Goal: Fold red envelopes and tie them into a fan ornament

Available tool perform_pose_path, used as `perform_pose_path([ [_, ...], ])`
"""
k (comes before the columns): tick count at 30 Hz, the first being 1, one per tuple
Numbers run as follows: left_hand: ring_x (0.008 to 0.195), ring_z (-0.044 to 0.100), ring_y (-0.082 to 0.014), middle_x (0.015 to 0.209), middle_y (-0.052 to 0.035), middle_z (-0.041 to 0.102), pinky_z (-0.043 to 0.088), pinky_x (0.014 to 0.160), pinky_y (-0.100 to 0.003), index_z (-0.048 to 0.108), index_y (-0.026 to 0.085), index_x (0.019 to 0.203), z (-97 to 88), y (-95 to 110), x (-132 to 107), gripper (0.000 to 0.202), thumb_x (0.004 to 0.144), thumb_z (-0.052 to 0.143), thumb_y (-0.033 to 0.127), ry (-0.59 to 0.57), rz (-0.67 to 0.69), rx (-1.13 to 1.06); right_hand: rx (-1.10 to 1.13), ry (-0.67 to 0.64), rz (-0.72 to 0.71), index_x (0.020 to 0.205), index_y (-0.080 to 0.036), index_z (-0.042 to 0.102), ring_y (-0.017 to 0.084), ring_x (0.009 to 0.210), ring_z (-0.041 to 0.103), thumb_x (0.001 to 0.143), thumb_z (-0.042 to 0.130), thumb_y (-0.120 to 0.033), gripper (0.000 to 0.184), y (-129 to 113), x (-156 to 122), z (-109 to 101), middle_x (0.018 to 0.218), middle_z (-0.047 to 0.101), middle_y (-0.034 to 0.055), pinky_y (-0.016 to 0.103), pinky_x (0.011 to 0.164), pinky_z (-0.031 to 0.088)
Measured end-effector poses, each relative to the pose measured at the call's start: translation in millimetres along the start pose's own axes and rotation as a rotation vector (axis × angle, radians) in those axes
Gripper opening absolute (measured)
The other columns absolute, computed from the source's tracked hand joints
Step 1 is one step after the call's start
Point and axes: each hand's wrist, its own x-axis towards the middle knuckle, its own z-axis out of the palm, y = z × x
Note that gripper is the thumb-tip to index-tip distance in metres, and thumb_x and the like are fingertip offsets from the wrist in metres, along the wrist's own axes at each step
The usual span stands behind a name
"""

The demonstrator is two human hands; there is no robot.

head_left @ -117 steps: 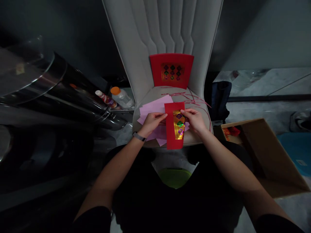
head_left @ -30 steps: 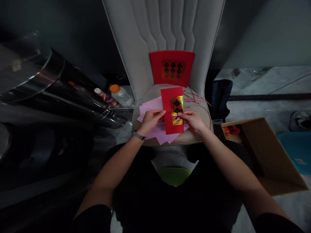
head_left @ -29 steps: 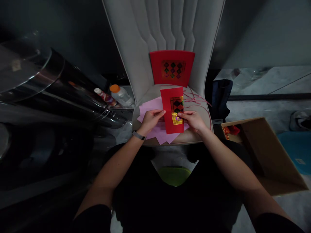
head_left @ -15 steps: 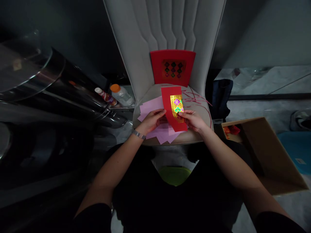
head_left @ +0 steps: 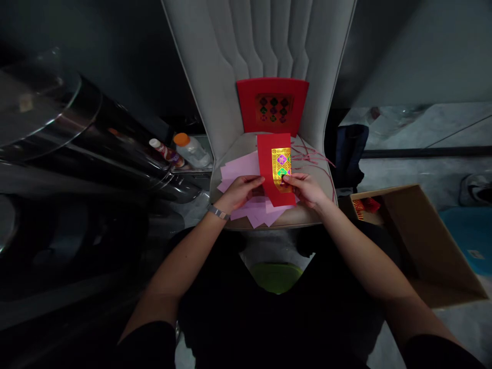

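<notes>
Between my hands is a red paper piece (head_left: 268,154) with a gold foil panel and coloured diamonds, held above the chair seat. My left hand (head_left: 246,190) pinches its left edge, thumb on top. On the right edge my right hand (head_left: 305,188) grips it, the thumb resting on the gold panel. Pink paper sheets (head_left: 240,168) lie fanned out beneath, partly hidden by the hands and the red paper. Against the chair back leans a larger red sheet or stack (head_left: 249,110) with a similar diamond pattern. Thin reddish strings (head_left: 313,154) lie on the seat at the right.
The grey padded chair (head_left: 215,82) stands before me. At left are an orange-capped bottle (head_left: 192,151), a white-capped bottle (head_left: 167,152) and a shiny black cylinder (head_left: 115,123). An open cardboard box (head_left: 430,246) with red items (head_left: 367,206) stands at right, near a blue tub (head_left: 469,236).
The red paper has turned slightly more upright and shifted a little to the right at its top. Both hands keep their hold almost in place.
</notes>
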Motion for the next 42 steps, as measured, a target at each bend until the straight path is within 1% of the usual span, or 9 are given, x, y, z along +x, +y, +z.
perform_pose_path([
  [6, 0.084, 0.076, -0.0213, 0.105, -0.0133, 0.082, 0.061, 0.085, -0.039, 0.083, 0.014, 0.101, -4.5, -2.2, 1.3, 0.045, 0.069, 0.097, 0.041, -0.002, -0.006, -0.007, -0.015, 0.0, 0.011, 0.081, -0.02, 0.083, 0.016, 0.072, 0.075, 0.055, 0.102, -0.044, 0.04, -3.2, -1.6, 1.7, 0.083, 0.082, 0.0044, 0.028, 0.075, 0.063],
  [10, 0.081, 0.076, -0.0217, 0.099, -0.0127, 0.082, 0.061, 0.082, -0.039, 0.082, 0.013, 0.101, -5.3, -4.2, 1.1, 0.046, 0.07, 0.095, 0.046, -0.036, -0.006, -0.015, -0.021, 0.014, -0.025, 0.08, -0.02, 0.082, 0.017, 0.074, 0.076, 0.056, 0.101, -0.044, 0.039, -2.3, -0.9, 0.1, 0.084, 0.082, 0.0053, 0.029, 0.077, 0.063],
  [15, 0.083, 0.076, -0.0227, 0.097, -0.0132, 0.082, 0.061, 0.084, -0.04, 0.082, 0.012, 0.101, -2.3, -1.9, -1.4, 0.048, 0.069, 0.096, 0.046, -0.028, -0.018, 0.034, -0.046, 0.063, -0.046, 0.079, -0.02, 0.081, 0.017, 0.073, 0.075, 0.054, 0.102, -0.044, 0.04, -0.7, 1.4, -1.9, 0.082, 0.082, 0.005, 0.028, 0.075, 0.062],
  [19, 0.086, 0.077, -0.0226, 0.104, -0.0143, 0.082, 0.062, 0.085, -0.039, 0.083, 0.013, 0.104, -3.2, -1.1, -2.3, 0.047, 0.073, 0.093, 0.047, -0.049, -0.016, 0.127, -0.043, 0.087, -0.055, 0.08, -0.021, 0.081, 0.016, 0.069, 0.073, 0.056, 0.101, -0.043, 0.039, -0.7, 1.9, -1.4, 0.08, 0.081, 0.0034, 0.027, 0.072, 0.061],
  [22, 0.083, 0.076, -0.0218, 0.101, -0.013, 0.082, 0.062, 0.084, -0.038, 0.083, 0.013, 0.101, -3.8, -3.1, -1.7, 0.046, 0.072, 0.093, 0.049, 0.008, 0.006, 0.227, -0.049, 0.109, -0.04, 0.08, -0.021, 0.081, 0.015, 0.066, 0.072, 0.059, 0.1, -0.045, 0.037, -2.0, 0.7, -0.5, 0.078, 0.08, 0.0026, 0.026, 0.067, 0.059],
  [26, 0.078, 0.076, -0.022, 0.092, -0.0101, 0.083, 0.062, 0.081, -0.039, 0.083, 0.014, 0.097, -3.4, -6.3, 0.1, 0.049, 0.069, 0.092, 0.053, 0.085, 0.047, 0.3, -0.072, 0.057, 0.04, 0.084, -0.019, 0.083, 0.016, 0.072, 0.075, 0.06, 0.099, -0.044, 0.039, -2.7, -1.2, -0.8, 0.085, 0.082, 0.0055, 0.026, 0.07, 0.06],
  [30, 0.076, 0.076, -0.0218, 0.09, -0.009, 0.083, 0.062, 0.08, -0.039, 0.082, 0.014, 0.095, -3.0, -7.2, 1.0, 0.05, 0.067, 0.093, 0.054, 0.108, 0.057, 0.317, -0.08, 0.094, 0.072, 0.079, -0.016, 0.082, 0.017, 0.068, 0.075, 0.053, 0.102, -0.039, 0.04, -0.9, -1.3, -1.9, 0.081, 0.082, 0.0068, 0.025, 0.066, 0.06],
  [38, 0.08, 0.076, -0.0223, 0.095, -0.0101, 0.083, 0.062, 0.083, -0.04, 0.082, 0.014, 0.096, -5.3, -7.3, 2.2, 0.053, 0.064, 0.094, 0.054, 0.14, 0.051, 0.286, -0.096, 0.121, 0.119, 0.073, -0.015, 0.078, 0.015, 0.063, 0.074, 0.054, 0.103, -0.033, 0.036, -2.9, -0.9, -3.0, 0.077, 0.081, 0.0066, 0.022, 0.06, 0.06],
  [42, 0.082, 0.075, -0.0224, 0.098, -0.0106, 0.083, 0.062, 0.085, -0.04, 0.082, 0.014, 0.097, -9.7, -8.5, 4.2, 0.054, 0.065, 0.093, 0.056, 0.156, 0.097, 0.32, -0.137, 0.036, 0.131, 0.084, -0.015, 0.082, 0.018, 0.072, 0.077, 0.058, 0.102, -0.04, 0.041, -4.1, -1.8, -6.9, 0.089, 0.083, 0.0092, 0.023, 0.066, 0.064],
])
